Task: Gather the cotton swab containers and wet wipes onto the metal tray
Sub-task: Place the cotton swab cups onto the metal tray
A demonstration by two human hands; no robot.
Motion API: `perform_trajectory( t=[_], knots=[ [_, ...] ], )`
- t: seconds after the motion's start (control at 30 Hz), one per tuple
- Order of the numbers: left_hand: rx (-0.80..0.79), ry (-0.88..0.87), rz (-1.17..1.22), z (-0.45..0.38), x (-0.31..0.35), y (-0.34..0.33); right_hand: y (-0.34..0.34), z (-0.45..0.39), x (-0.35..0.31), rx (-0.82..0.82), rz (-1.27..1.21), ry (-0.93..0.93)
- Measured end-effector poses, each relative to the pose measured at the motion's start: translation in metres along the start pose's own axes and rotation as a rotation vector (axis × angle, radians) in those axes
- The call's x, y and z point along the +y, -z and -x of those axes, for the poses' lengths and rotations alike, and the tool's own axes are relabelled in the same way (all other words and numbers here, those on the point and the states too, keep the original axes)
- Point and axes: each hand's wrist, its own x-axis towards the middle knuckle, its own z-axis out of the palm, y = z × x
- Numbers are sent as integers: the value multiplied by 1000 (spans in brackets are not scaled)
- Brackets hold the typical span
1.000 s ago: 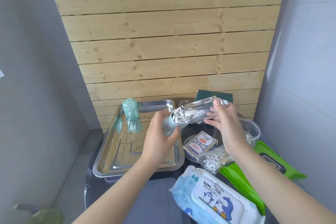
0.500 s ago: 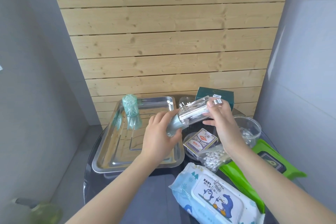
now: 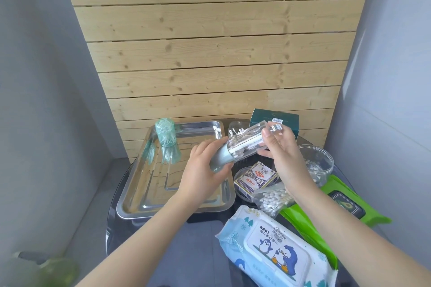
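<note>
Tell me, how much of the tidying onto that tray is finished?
Little so far: only the green-tinted container stands on the metal tray. Both the left hand and right hand hold a clear swab container. The bagged swabs, blue wipes and green wipes remain off it.

One metal tray [image 3: 140,193] lies on the table [image 3: 205,256], and two hands, the left grip [image 3: 203,170] and the right grip [image 3: 283,158], share one clear swab tube [image 3: 242,147]. Left of the left grip stands one green swab container [image 3: 166,131]; below the right grip lie one bag of swabs [image 3: 272,198] and one card box [image 3: 255,176]. There are two wet wipe packs, one blue [image 3: 275,251] and one green [image 3: 326,202], plus two clear tubs [image 3: 319,161] [image 3: 235,127] and one dark green box [image 3: 275,119].
</note>
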Motion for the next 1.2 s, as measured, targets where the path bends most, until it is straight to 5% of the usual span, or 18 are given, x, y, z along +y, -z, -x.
perform_trajectory(
  t=[0.5,0.73,1.2],
  knots=[
    [-6,30,80,-2,5,2,-6,-4,12,-84,-43,-49],
    [-27,90,70,-2,6,-6,-23,2,10,-88,148,-75],
    [-22,590,445,10,-63,8,-77,-10,21,-478,172,-318]
  ],
)
